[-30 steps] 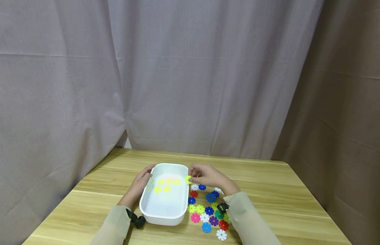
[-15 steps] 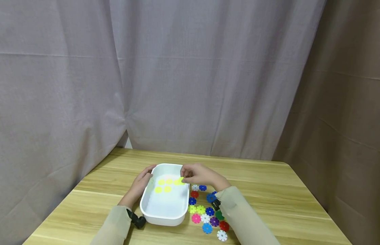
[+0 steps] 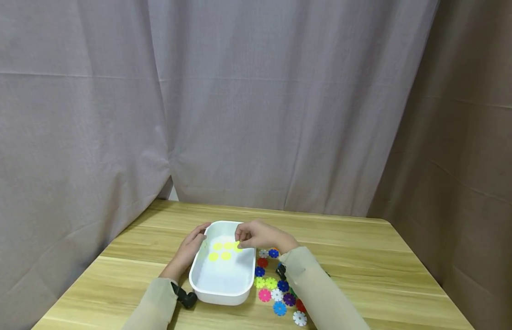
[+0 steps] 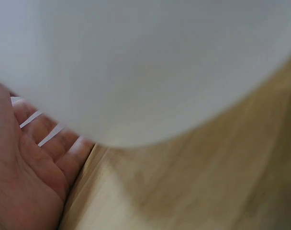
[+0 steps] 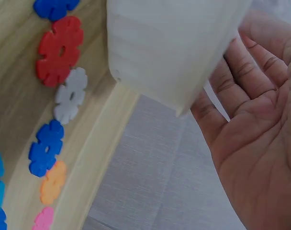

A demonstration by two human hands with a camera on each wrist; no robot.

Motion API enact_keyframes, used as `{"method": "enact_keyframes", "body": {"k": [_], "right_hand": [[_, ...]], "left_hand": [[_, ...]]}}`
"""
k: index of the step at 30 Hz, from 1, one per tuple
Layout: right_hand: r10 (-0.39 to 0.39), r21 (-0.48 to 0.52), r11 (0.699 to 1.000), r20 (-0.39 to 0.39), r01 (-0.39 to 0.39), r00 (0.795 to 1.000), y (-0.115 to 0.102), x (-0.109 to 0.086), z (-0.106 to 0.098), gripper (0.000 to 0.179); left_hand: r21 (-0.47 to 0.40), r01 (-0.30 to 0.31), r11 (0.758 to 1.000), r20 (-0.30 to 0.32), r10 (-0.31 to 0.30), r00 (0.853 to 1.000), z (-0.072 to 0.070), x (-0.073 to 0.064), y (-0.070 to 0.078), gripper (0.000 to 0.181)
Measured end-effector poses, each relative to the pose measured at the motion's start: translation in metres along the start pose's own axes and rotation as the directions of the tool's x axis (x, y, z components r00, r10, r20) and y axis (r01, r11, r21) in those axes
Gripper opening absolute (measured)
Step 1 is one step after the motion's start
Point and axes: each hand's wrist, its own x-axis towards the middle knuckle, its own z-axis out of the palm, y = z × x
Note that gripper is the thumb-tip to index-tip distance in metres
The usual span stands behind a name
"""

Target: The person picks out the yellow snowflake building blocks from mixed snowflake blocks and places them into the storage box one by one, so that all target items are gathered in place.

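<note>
A white rectangular tray (image 3: 222,277) stands on the table with several yellow snowflake discs (image 3: 213,256) lying flat in its far half. My left hand (image 3: 185,254) rests along the tray's left side, thumb at the rim. In the left wrist view its fingers (image 4: 47,134) lie straight and spread against the outer wall. My right hand (image 3: 261,236) reaches over the right rim, pinching a yellow snowflake disc (image 3: 237,246) between thumb and fingers, low over the tray floor and overlapping the row there. The tray wall hides these fingertips in the right wrist view.
Loose snowflake discs lie right of the tray: pink (image 3: 265,295), white (image 3: 300,318), purple (image 3: 289,299), blue (image 3: 280,308) and several more, partly under the right sleeve (image 3: 317,284). A grey curtain (image 3: 239,114) hangs behind the wooden table (image 3: 383,270).
My right hand has moved left from the tray's right rim to over its inside, carrying the yellow snowflake disc down toward the far row. The left hand has stayed in place.
</note>
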Motion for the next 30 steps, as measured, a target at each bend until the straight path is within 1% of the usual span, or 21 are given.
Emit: {"method": "enact_keyframes", "body": {"k": [5, 12, 18, 25, 30], "right_hand": [[0.010, -0.016, 1.000, 0.014, -0.010, 1.000, 0.006, 0.004, 0.005, 0.013], [0.013, -0.041, 0.999, 0.035, -0.011, 0.999, 0.009, 0.012, 0.009, 0.010], [0.053, -0.051, 0.997, 0.065, -0.050, 0.996, 0.011, 0.018, 0.014, 0.006], [0.088, -0.086, 0.993, 0.097, -0.079, 0.991, 0.009, 0.021, 0.016, 0.011], [0.108, -0.126, 0.988, 0.100, -0.095, 0.989, 0.006, 0.021, 0.016, 0.013]], "left_hand": [[0.011, -0.025, 1.000, 0.003, 0.025, 1.000, 0.001, 0.001, 0.001, 0.047], [0.006, -0.013, 1.000, 0.003, 0.013, 1.000, -0.002, 0.000, 0.001, 0.048], [-0.011, -0.016, 1.000, 0.015, 0.016, 1.000, -0.004, 0.000, 0.001, 0.047], [0.002, -0.026, 1.000, 0.005, 0.026, 1.000, -0.004, 0.000, 0.002, 0.048], [0.005, -0.035, 0.999, 0.004, 0.035, 0.999, -0.003, -0.001, 0.003, 0.048]]}}
